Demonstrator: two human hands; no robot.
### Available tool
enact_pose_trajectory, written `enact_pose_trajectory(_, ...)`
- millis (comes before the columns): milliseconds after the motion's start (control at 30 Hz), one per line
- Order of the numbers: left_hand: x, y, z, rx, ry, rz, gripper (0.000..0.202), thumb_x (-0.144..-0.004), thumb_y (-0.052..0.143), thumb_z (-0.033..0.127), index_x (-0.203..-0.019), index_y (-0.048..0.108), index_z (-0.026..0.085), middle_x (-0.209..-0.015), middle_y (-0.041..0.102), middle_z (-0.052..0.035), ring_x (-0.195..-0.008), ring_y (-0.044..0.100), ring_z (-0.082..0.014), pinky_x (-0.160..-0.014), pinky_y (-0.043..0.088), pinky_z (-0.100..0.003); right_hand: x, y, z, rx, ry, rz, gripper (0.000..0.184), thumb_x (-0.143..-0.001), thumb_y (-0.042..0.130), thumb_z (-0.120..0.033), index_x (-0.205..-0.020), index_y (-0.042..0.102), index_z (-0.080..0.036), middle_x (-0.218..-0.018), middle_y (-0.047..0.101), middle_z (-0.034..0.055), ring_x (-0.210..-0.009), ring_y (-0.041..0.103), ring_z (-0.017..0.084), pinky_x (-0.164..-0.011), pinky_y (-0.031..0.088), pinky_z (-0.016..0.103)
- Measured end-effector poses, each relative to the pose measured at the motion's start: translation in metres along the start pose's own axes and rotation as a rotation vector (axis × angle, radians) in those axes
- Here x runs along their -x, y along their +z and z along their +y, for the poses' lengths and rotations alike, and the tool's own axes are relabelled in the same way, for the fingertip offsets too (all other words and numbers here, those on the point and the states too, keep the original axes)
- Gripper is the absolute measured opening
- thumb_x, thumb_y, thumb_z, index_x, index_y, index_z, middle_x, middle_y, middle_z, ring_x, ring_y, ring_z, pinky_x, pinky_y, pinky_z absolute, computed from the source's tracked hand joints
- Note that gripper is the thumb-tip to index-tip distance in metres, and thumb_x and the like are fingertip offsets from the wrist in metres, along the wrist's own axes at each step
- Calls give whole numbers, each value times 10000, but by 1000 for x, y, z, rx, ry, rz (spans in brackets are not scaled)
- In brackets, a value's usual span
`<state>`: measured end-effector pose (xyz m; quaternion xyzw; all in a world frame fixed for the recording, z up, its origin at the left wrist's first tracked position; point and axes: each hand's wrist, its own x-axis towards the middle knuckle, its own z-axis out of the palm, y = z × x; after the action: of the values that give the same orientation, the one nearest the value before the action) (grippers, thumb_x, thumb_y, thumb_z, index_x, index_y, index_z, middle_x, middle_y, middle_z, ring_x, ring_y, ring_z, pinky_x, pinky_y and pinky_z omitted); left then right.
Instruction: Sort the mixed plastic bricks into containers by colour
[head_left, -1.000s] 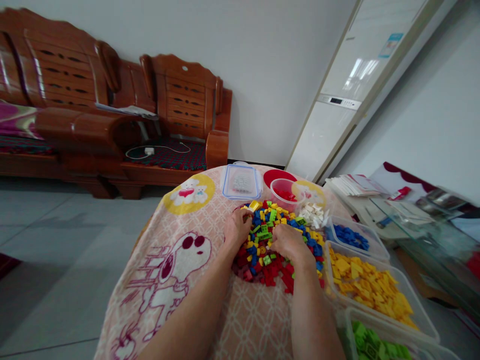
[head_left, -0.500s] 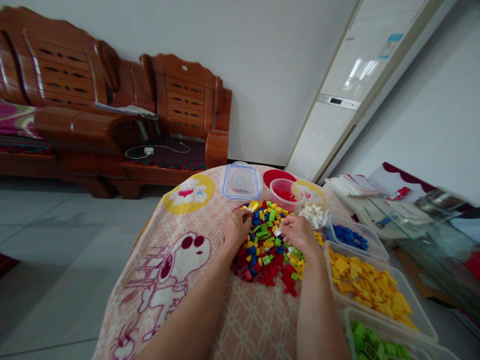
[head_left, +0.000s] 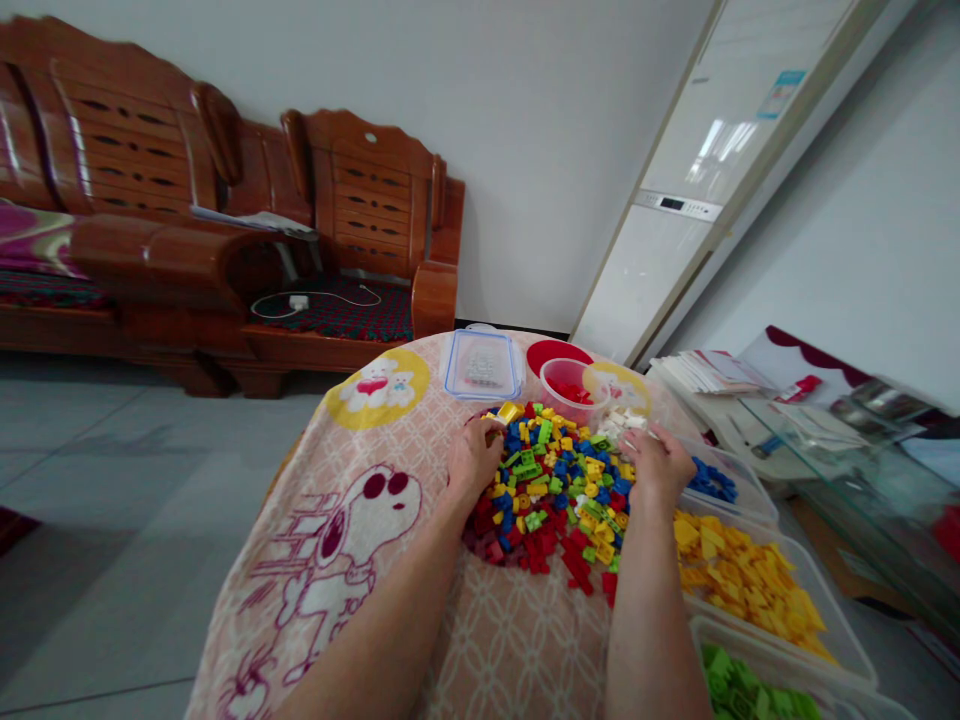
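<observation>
A mixed pile of toy building bricks [head_left: 559, 480] in red, yellow, blue and green spreads over the table. At its left edge rests my left hand [head_left: 476, 455], fingers curled in; what they hold, if anything, is hidden. A yellow brick [head_left: 510, 412] lies just beyond those fingers. My right hand [head_left: 660, 462] is at the right side, fingers pinched on a small white brick. Its fingertips are at the near edge of a heap of white bricks [head_left: 619, 422], partly covering it.
Right of the pile stand clear boxes of blue bricks [head_left: 712, 480], yellow bricks [head_left: 750, 570] and green bricks [head_left: 757, 690]. Behind it are a round tub [head_left: 576, 405] with red bricks, a red lid [head_left: 555, 354] and a blue-edged clear lid [head_left: 484, 365]. A patterned cloth [head_left: 517, 640] covers the table.
My right hand has moved right, carrying the white brick from over the mixed pile to the white heap. My left hand stays in place.
</observation>
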<state>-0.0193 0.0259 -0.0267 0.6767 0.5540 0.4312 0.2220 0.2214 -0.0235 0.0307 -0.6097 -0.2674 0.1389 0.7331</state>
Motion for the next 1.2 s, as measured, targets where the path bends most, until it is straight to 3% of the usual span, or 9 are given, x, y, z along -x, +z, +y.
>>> enact_pose_trajectory(100,0,1,-1,-2,-5,4,215,-780,564,170,-934,710,204,-972,686,-57,-889,617,-199,-825,477,-332,1,0,-2,-16,5,-22,452,-591,664,-371,-964,622,-118,-688,664,12,-723,698,220,-639,608,333)
enact_pose_trajectory(200,0,2,-2,-9,-12,5,221,-784,566,182,-952,708,205,-992,685,-61,-901,619,-203,-832,475,-338,9,2,-10,37,70,-151,385,-593,663,-354,-904,633,-128,-633,657,9,-608,677,199,-523,574,286)
enact_pose_trajectory(300,0,2,-3,-5,-9,-2,226,-787,561,179,-958,707,204,-997,687,-62,-914,620,-204,-840,473,-339,18,4,-18,167,124,-397,309,-645,654,-367,-844,644,-131,-613,666,20,-518,642,161,-444,520,235)
enact_pose_trajectory(500,0,2,-2,-8,-5,12,229,-781,565,176,-960,705,204,-995,688,-58,-911,621,-200,-840,475,-335,41,10,-32,592,162,-1018,211,-771,565,-311,-677,639,-137,-618,686,45,-478,625,122,-402,462,181)
enact_pose_trajectory(667,0,1,-1,3,-4,10,231,-788,549,174,-956,707,189,-1010,693,-65,-919,622,-198,-850,473,-332,62,19,-40,883,147,-1330,244,-759,543,-236,-529,561,-158,-475,620,20,-365,558,114,-340,393,174)
enact_pose_trajectory(867,1,-2,5,-20,-26,-11,229,-794,542,174,-942,716,187,-960,698,-56,-866,621,-189,-800,471,-316,68,25,-44,1068,42,-1335,250,-744,516,-168,-495,542,-155,-458,605,22,-357,540,97,-373,370,160)
enact_pose_trajectory(1033,2,-5,9,-19,-34,-5,228,-795,541,177,-937,719,194,-961,704,-56,-858,629,-192,-790,474,-317,65,23,-41,1056,-89,-1351,204,-741,495,-137,-659,681,-148,-493,619,2,-389,560,94,-423,375,158)
enact_pose_trajectory(1200,2,-5,9,-9,-24,1,224,-785,550,169,-927,720,195,-971,709,-53,-903,633,-197,-841,472,-327,74,33,-48,1288,-187,-1308,144,-754,592,-177,-719,731,-162,-542,654,28,-480,615,121,-496,398,180)
